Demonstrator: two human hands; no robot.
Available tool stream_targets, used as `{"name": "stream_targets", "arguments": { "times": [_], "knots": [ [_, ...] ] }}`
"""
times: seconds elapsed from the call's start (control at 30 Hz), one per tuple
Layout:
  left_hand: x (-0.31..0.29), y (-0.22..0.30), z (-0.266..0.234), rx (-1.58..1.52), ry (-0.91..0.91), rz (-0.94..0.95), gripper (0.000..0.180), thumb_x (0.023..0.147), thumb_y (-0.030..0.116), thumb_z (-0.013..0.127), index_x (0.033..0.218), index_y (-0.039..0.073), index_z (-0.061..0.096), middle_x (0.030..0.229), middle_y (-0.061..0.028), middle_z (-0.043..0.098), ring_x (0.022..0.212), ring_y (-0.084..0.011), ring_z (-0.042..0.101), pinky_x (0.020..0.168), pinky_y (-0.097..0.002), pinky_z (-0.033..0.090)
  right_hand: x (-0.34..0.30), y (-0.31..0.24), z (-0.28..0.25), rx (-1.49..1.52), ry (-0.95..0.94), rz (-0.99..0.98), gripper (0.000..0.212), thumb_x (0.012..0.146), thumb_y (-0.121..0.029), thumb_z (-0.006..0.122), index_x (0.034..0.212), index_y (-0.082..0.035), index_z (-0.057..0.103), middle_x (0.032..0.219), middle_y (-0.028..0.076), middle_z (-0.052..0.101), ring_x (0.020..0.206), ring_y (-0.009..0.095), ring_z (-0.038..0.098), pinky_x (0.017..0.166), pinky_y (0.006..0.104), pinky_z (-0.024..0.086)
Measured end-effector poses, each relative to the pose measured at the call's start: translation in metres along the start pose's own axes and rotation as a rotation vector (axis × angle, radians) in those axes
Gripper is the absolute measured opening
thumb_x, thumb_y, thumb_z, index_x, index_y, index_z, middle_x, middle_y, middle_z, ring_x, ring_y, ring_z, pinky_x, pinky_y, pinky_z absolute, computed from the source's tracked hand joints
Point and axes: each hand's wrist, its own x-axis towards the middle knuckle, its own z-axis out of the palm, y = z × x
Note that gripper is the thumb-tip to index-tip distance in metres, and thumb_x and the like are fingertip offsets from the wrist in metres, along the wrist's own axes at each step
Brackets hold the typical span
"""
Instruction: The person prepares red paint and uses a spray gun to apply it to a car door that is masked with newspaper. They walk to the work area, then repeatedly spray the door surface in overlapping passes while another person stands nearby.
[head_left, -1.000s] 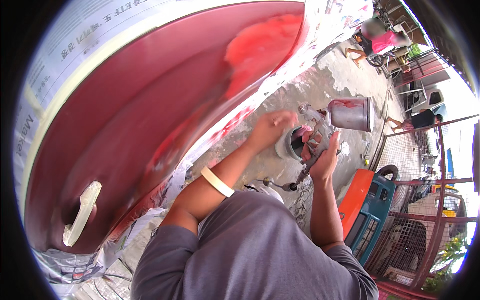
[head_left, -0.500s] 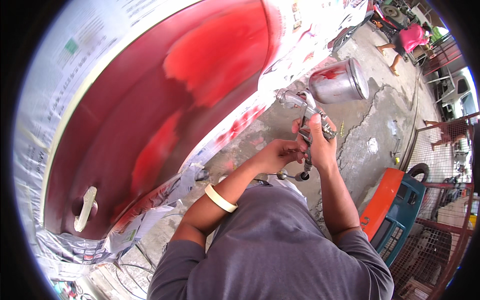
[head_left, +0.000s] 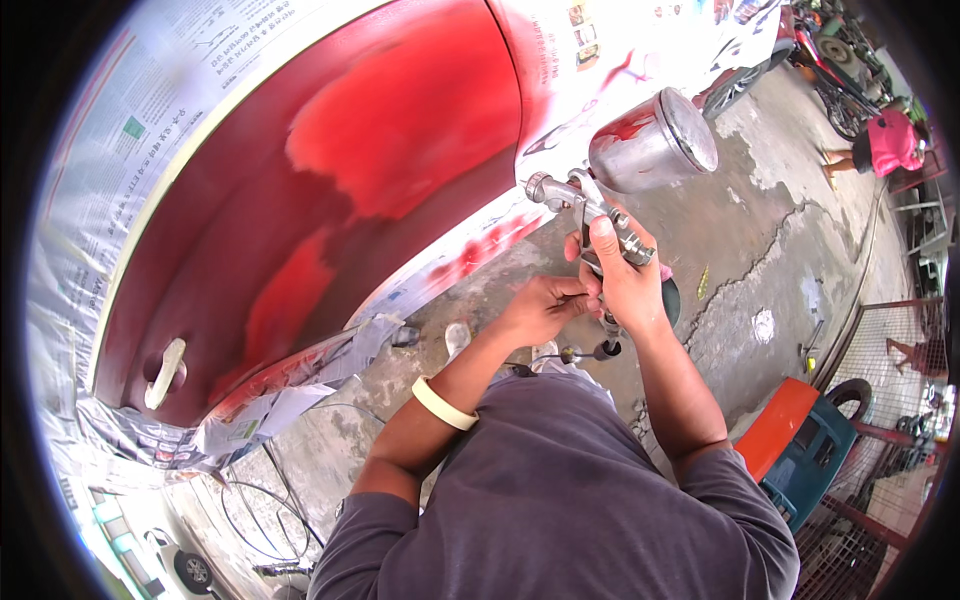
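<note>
A metal spray gun (head_left: pixel 592 208) with a large silver paint cup (head_left: pixel 655 142) is held in front of my chest, its nozzle toward the car door. My right hand (head_left: pixel 628 280) is wrapped round the handle, thumb along the back. My left hand (head_left: pixel 548 310) pinches at the lower handle, its fingertips partly hidden. From the handle's bottom hangs a dark hose fitting (head_left: pixel 606 349). To the left stands the dark red door panel (head_left: pixel 215 265) with bright red patches (head_left: pixel 400 120). A cream ring like a masking tape roll (head_left: pixel 443 404) circles my left forearm.
Printed paper (head_left: pixel 185 100) and plastic mask the door's surroundings; its handle (head_left: pixel 166 374) is covered. A hose (head_left: pixel 235 515) lies on the cracked concrete floor (head_left: pixel 740 225). At right are an orange and teal panel (head_left: pixel 815 450) and mesh fencing (head_left: pixel 890 350). A person in pink (head_left: pixel 890 142) is beyond.
My view has shifted, so the door and gun sit further left in the picture. Both hands stay at the spray gun. The person in pink appears further right.
</note>
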Motion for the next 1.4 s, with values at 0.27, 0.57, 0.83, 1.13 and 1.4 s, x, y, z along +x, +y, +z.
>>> {"name": "stream_targets", "arguments": {
  "times": [0.27, 0.57, 0.83, 1.13, 1.4],
  "knots": [
    [0.010, -0.008, -0.011, 0.034, 0.057, 0.017, 0.016, 0.100, 0.014, 0.064, 0.104, -0.001, 0.071, 0.088, -0.0050, 0.073, 0.084, -0.0102, 0.067, 0.081, -0.0293, 0.053, 0.018, 0.009, 0.006, -0.024, 0.016, -0.023, 0.055, 0.101, -0.036, 0.063, 0.141, 0.001, 0.052, 0.076, 0.001, 0.062, 0.050, 0.002, 0.045, 0.043, 0.0201, 0.035],
    [0.000, -0.045, -0.045, 0.332, -0.062, -0.103, 0.033, 0.096, 0.023, 0.069, 0.122, 0.001, 0.069, 0.090, -0.0082, 0.074, 0.082, -0.0151, 0.068, 0.079, -0.0330, 0.054, 0.042, 0.034, 0.007, -0.152, 0.119, -0.088, 0.053, 0.099, -0.034, 0.066, 0.137, 0.002, 0.056, 0.074, -0.003, 0.060, 0.058, 0.003, 0.047, 0.053, 0.0214, 0.040],
    [-0.070, -0.097, -0.096, 0.381, -0.127, -0.392, 0.041, 0.098, 0.026, 0.066, 0.129, 0.000, 0.065, 0.117, -0.0166, 0.073, 0.110, -0.0206, 0.069, 0.095, -0.0326, 0.052, 0.085, 0.056, -0.019, -0.376, 0.364, -0.267, 0.042, 0.099, -0.036, 0.066, 0.126, -0.003, 0.064, 0.076, -0.002, 0.059, 0.061, 0.004, 0.048, 0.053, 0.0214, 0.039],
    [-0.109, -0.135, -0.110, 0.244, 0.004, -0.513, 0.042, 0.097, 0.029, 0.067, 0.127, -0.001, 0.066, 0.123, -0.0171, 0.070, 0.114, -0.0214, 0.067, 0.098, -0.0333, 0.050, 0.091, 0.051, -0.011, -0.392, 0.338, -0.305, 0.048, 0.095, -0.029, 0.073, 0.132, 0.001, 0.062, 0.084, 0.002, 0.067, 0.080, 0.007, 0.056, 0.074, 0.0268, 0.050],
    [-0.095, -0.115, -0.101, 0.239, 0.038, -0.541, 0.045, 0.098, 0.031, 0.066, 0.127, -0.004, 0.065, 0.125, -0.0168, 0.070, 0.115, -0.0212, 0.066, 0.099, -0.0322, 0.049, 0.057, 0.034, 0.001, -0.167, -0.014, -0.016, 0.043, 0.098, -0.023, 0.069, 0.132, 0.001, 0.062, 0.083, 0.000, 0.065, 0.079, 0.005, 0.055, 0.074, 0.0248, 0.049]
  ]
}}
